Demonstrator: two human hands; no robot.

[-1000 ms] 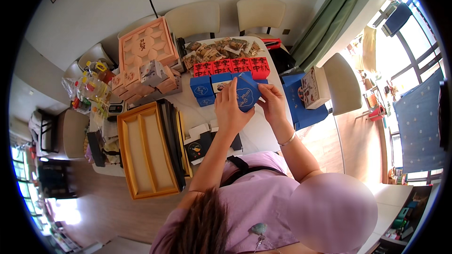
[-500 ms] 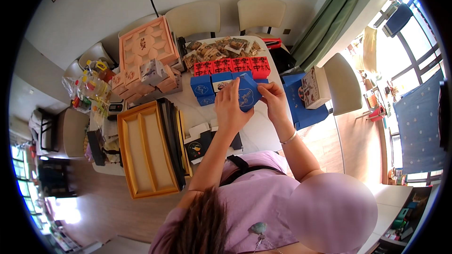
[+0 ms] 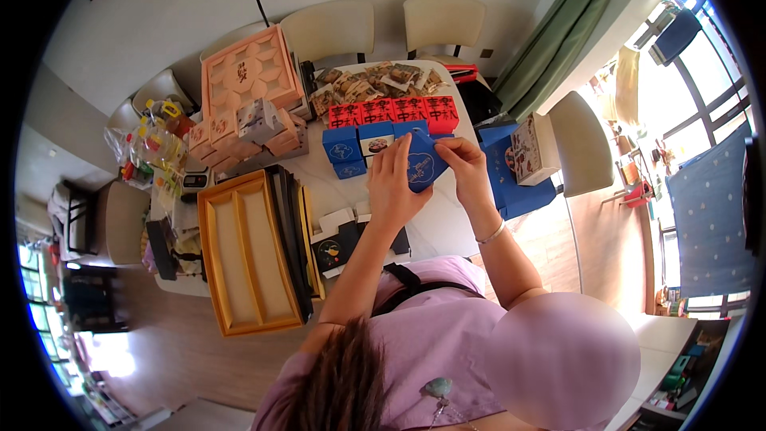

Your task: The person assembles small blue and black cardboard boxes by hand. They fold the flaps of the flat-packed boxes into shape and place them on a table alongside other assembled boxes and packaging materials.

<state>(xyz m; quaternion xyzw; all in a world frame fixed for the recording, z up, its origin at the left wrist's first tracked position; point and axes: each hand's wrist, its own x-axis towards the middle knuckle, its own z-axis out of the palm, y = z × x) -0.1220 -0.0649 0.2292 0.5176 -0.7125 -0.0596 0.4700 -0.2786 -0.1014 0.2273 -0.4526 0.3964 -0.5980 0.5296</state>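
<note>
A small blue carton [image 3: 423, 168] with a pale line drawing on its face is held up over the table. My left hand [image 3: 393, 191] wraps round its left side, fingers on top and thumb at its lower edge. With thumb and forefinger, my right hand [image 3: 467, 169] pinches the carton's upper right edge. Just beyond are more blue cartons [image 3: 341, 151], stacked in a row and partly hidden by my hands. Behind those stands a row of red boxes [image 3: 377, 112] with black characters. Small brown packets [image 3: 375, 84] lie heaped farther back.
Pink boxes [image 3: 239, 72] are piled at the back left. A gold divided tray [image 3: 231, 327] leans by dark panels at the table's left. Flattened black and white cartons [image 3: 339, 251] lie near me. Right of the table, a chair [image 3: 586, 144] holds blue card and a box [image 3: 533, 152].
The blue carton has tilted slightly and its drawn face shows more to me. My right hand has shifted a little along its upper edge.
</note>
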